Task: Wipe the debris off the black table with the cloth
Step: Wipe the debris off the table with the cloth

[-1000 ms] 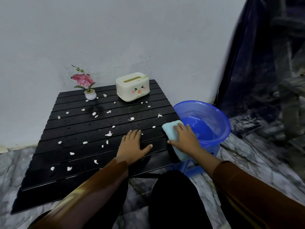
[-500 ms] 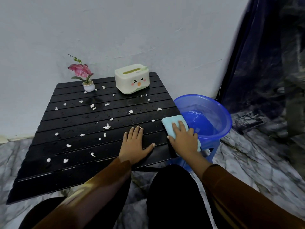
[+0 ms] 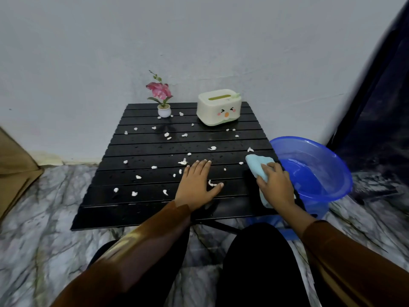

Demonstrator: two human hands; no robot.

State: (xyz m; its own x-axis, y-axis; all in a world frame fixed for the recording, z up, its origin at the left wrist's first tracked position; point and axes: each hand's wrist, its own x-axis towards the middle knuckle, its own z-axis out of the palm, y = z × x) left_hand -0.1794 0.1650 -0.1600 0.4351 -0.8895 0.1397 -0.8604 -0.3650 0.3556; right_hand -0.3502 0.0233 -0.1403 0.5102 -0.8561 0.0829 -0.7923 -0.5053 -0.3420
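Observation:
A low black slatted table [image 3: 141, 204] stands against the wall, strewn with several small white bits of debris [image 3: 183, 161]. My left hand [image 3: 197, 185] lies flat on the table near its front middle, fingers straight. At the table's right edge my right hand [image 3: 275, 185] presses on a light blue cloth [image 3: 256, 163], fingers curled over it. Part of the cloth hangs over the table's right side beneath the hand.
A blue plastic basin [image 3: 314, 171] holding water sits just right of the table on a low blue stool. A small pink flower pot [image 3: 164, 110] and a cream tissue box [image 3: 219, 107] stand at the table's back. Marble-patterned floor surrounds it; dark sheeting hangs at right.
The camera view has shifted, so the table sits more centred. My right hand with the cloth has crept slightly farther onto the table's right edge. My left hand stays flat.

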